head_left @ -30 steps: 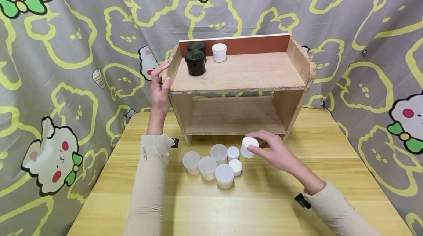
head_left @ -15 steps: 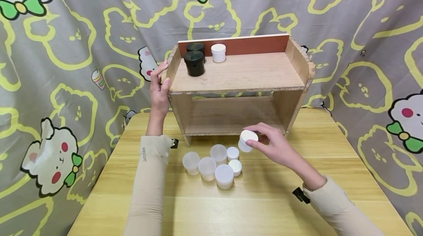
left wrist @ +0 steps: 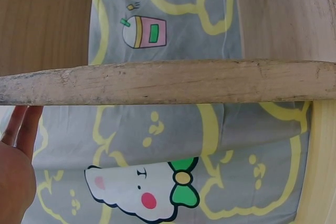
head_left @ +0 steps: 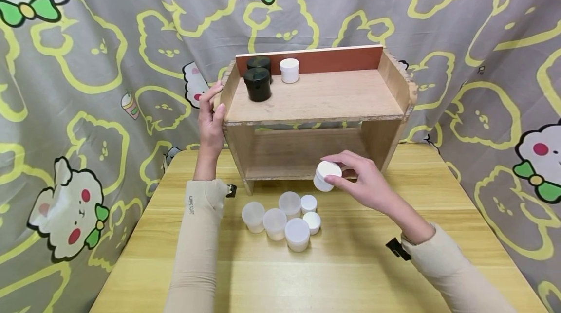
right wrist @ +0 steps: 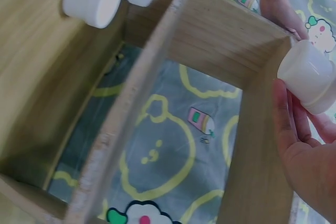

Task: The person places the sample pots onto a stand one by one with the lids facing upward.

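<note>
My right hand (head_left: 368, 186) pinches a small white lidded jar (head_left: 325, 176) between thumb and fingers, slightly tilted, in front of the lower board of a small wooden shelf (head_left: 315, 96). In the right wrist view the same jar (right wrist: 304, 72) appears at the right, above the fingers (right wrist: 285, 121). My left hand (head_left: 211, 123) grips the shelf's left side panel near the top board. On that top board stand two dark jars, the front one (head_left: 257, 85) partly hiding the back one (head_left: 259, 62), beside a white jar (head_left: 289, 70).
Several translucent lidded cups (head_left: 275, 224) stand together on the wooden table (head_left: 333, 274), in front of the shelf. Two small white jars, a rear one (head_left: 308, 203) and a front one (head_left: 312, 222), sit at their right. A patterned curtain (head_left: 166, 50) surrounds the table.
My right hand has raised the white jar and moved it slightly left, away from the cups and toward the shelf. The left hand keeps its place on the side panel.
</note>
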`<state>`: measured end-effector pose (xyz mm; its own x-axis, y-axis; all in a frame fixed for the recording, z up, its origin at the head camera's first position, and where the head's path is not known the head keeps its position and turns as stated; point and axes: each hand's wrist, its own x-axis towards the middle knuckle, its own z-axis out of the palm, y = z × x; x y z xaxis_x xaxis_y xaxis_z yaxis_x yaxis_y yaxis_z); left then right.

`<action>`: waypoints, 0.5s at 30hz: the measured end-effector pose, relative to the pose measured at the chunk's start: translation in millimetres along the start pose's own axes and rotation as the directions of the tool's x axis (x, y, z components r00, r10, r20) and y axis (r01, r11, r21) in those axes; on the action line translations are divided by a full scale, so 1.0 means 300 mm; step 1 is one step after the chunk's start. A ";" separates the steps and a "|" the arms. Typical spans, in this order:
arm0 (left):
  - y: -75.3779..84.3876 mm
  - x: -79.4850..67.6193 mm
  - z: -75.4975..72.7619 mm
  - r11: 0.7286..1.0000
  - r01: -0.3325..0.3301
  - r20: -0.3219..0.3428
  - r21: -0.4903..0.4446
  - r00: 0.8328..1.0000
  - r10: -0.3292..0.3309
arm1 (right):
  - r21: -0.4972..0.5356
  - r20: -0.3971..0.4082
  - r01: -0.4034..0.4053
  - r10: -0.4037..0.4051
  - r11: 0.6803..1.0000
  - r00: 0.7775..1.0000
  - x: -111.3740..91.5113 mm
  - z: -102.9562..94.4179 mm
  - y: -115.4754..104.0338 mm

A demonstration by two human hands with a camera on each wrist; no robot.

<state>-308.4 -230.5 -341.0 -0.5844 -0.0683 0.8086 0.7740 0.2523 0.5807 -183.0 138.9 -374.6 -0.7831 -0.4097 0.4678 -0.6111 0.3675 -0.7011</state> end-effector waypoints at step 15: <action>0.004 -0.001 0.001 1.000 0.000 -0.003 0.003 1.000 0.000 | -0.030 -0.039 0.067 -0.069 0.997 0.997 0.112 -0.054 -0.106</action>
<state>-307.3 -229.9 -340.7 -0.5836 -0.0708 0.8089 0.7733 0.2554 0.5803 -191.6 127.1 -327.8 -0.7433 -0.4008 0.5357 -0.6657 0.3639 -0.6515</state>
